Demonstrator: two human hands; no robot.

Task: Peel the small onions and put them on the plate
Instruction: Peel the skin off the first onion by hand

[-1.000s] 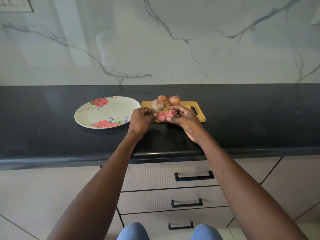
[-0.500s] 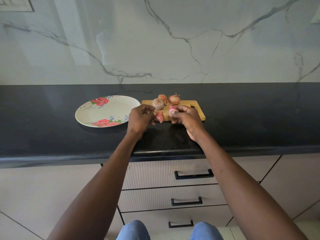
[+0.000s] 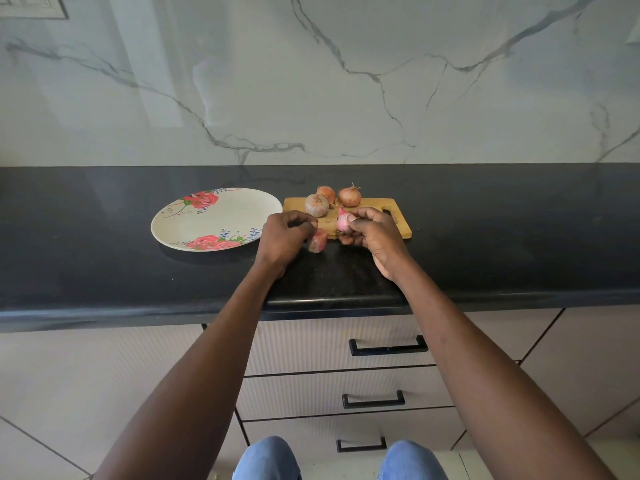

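My right hand (image 3: 375, 233) grips a small pink peeled onion (image 3: 343, 222) over the front edge of a wooden cutting board (image 3: 377, 206). My left hand (image 3: 284, 237) pinches a piece of pink onion skin (image 3: 318, 241) just above the black counter. Three unpeeled onions sit at the back of the board: a greyish one (image 3: 316, 204) and two brown ones (image 3: 326, 193) (image 3: 349, 196). A flowered white plate (image 3: 214, 218) lies left of the board with no onions on it.
The black counter (image 3: 485, 237) runs the full width, backed by a marble wall (image 3: 346, 81). Below its front edge are drawers with black handles (image 3: 388, 348). My knees in blue jeans (image 3: 266, 459) show at the bottom.
My hands have drawn apart. The skin came away from the onion in my left hand, which moved left and down, while my right hand kept the peeled onion.
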